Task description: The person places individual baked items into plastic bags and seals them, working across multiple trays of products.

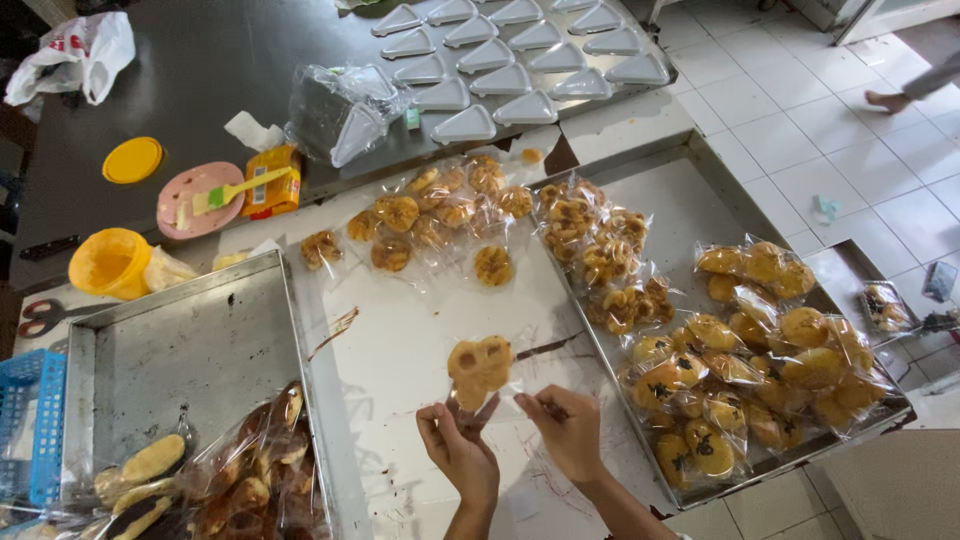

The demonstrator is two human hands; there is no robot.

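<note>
Both hands work close together at the near edge of the white table [420,340]. Left hand [458,450] has its fingers curled up around the lower edge of a clear plastic bag [481,368] holding a golden, lumpy pastry, raised just above the tabletop. Right hand [570,428] sits just beside it, thumb and fingertips pinched together on the crinkly film at the bag's right corner.

Farther off on the table lies a loose spread of bagged round pastries [440,220], glossy and wrinkled. To the right, a shallow metal tray [690,200] carries more bagged pastries [760,350], some smooth yellow domes with dark marks, some knobbly clusters. At near left, a second steel tray [180,350] holds bagged elongated breads [240,470] in its near corner. Far across, a dark counter bears rows of triangular clear plastic containers [520,60], a yellow round lid [132,159], a pink plate [196,198] with a yellow-green brush [240,188], and a yellow cup [110,262].
</note>
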